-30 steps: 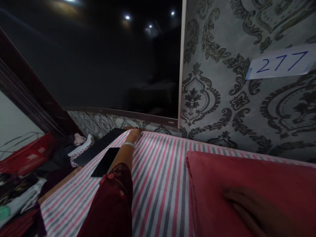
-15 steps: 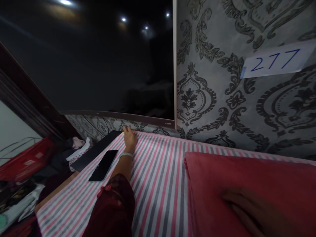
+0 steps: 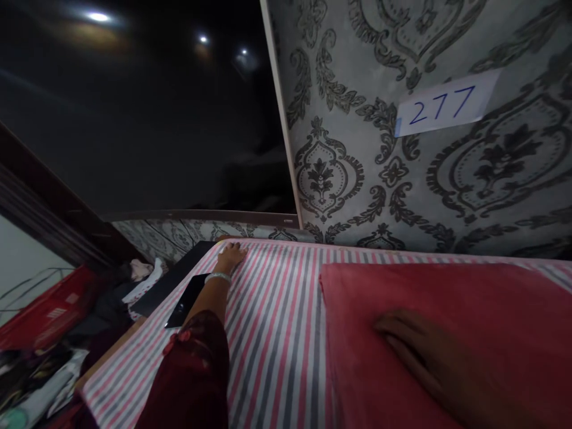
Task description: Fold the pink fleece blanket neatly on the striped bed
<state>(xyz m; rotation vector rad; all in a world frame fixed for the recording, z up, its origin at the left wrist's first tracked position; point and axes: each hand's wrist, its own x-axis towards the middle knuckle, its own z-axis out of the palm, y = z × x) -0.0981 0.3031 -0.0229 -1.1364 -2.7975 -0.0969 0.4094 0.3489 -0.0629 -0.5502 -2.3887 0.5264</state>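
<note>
A pink, grey and white striped cloth (image 3: 279,322) covers the table. Near its far edge my left hand (image 3: 231,255) lies palm down, fingers stretched out on the fabric. Under my left forearm, partly covered by it, rests a black phone (image 3: 185,304). To the right, a folded red cloth (image 3: 482,298) lies on top of the striped one. My right hand (image 3: 424,351) is laid on this red cloth with its fingers extended and nothing held in them.
A large dark TV screen (image 3: 179,131) hangs behind the table, beside patterned wallpaper (image 3: 322,173) bearing a paper marked 277 (image 3: 447,107). A flat black object (image 3: 172,283) sits at the table's back left. Beyond the left edge are a red bag (image 3: 49,310) and assorted items.
My left hand has let go of the striped cloth's far edge and now lies flat on it. The view has shifted right. My right hand stays on the red cloth.
</note>
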